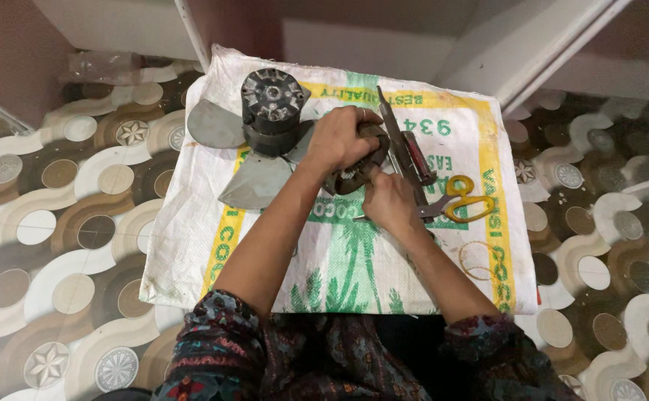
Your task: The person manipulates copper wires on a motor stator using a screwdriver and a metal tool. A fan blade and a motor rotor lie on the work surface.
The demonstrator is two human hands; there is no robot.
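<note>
fingers [354,130] gripping dark, round metal part [350,178] — toothed, greasy

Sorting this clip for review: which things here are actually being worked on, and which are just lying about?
In hand:
left hand and right hand both on the dark round metal part.

Lying about:
fan motor with blades
yellow-handled scissors
flat metal tool
woven sack

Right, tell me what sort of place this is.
Probably a home floor used as a makeshift repair spot: patterned floor tiles, a woven plastic sack spread as a mat, and a fan motor with blades beside yellow-handled scissors.
</note>
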